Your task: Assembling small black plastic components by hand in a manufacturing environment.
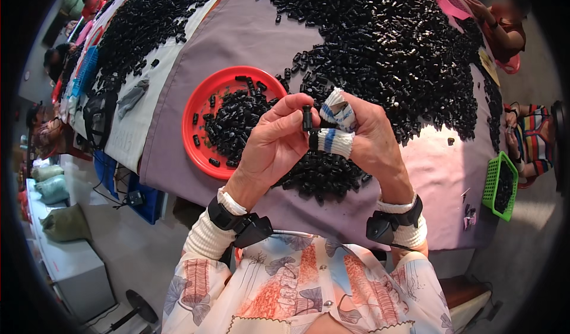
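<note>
My left hand (274,139) pinches a small black cylindrical plastic piece (307,118) upright between thumb and fingertips, above the table. Close against it is my right hand (375,133), with bent fingers wearing white knit finger sleeves (336,141) striped in blue. Something black shows at the tip of the lower sleeve; I cannot make out whether it is another piece. Left of my hands, a round red tray (195,145) holds many similar black pieces. Beneath my hands lies a small heap of black pieces (323,178).
A large pile of black pieces (386,55) covers the far part of the purple-grey tablecloth (219,40). A green basket (490,182) with black pieces is at the right edge. Other people sit around the table, one at far right (504,34). A blue bin (144,198) stands below left.
</note>
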`<state>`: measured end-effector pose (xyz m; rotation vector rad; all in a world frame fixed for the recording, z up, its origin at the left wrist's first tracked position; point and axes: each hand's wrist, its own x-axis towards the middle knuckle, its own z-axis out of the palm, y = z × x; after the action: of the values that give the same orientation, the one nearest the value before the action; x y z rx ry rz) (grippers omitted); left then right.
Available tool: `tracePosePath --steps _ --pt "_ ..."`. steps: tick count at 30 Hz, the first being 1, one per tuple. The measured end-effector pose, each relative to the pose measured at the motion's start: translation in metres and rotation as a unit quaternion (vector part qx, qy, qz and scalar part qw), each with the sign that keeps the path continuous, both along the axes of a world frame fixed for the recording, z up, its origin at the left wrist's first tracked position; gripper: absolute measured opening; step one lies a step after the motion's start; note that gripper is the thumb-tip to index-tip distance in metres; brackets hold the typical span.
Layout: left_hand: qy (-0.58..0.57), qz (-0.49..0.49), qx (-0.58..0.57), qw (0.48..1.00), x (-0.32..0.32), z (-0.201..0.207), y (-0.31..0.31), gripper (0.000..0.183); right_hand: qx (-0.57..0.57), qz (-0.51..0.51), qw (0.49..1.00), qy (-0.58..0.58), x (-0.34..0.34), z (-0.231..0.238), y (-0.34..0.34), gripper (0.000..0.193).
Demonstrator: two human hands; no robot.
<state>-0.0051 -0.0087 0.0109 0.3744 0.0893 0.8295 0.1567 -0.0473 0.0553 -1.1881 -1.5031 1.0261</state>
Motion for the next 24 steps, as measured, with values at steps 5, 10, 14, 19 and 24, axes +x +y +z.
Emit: tracePosePath --steps 5,10,14,19,24 --pt "0.022 0.000 0.001 1.000 0.001 0.003 -0.002 0.023 0.008 -0.015 1.000 -0.011 0.001 0.002 -0.002 0.024" --pt "0.109 0.030 0.052 0.992 -0.002 0.003 -0.001 0.024 0.019 -0.018 0.999 -0.020 0.002 -0.004 -0.001 0.023" --pt "0.155 0.037 0.040 0.986 -0.001 0.008 0.000 0.024 0.020 -0.021 0.998 -0.049 0.006 -0.004 -0.002 0.023" --pt "0.150 0.048 0.011 0.987 0.001 0.006 0.001 0.024 -0.002 -0.029 0.999 -0.027 0.005 -0.004 -0.004 0.022" --pt "0.127 0.056 0.000 0.990 0.002 0.004 0.001 0.024 -0.001 -0.038 0.999 -0.006 0.004 -0.009 -0.005 0.021"
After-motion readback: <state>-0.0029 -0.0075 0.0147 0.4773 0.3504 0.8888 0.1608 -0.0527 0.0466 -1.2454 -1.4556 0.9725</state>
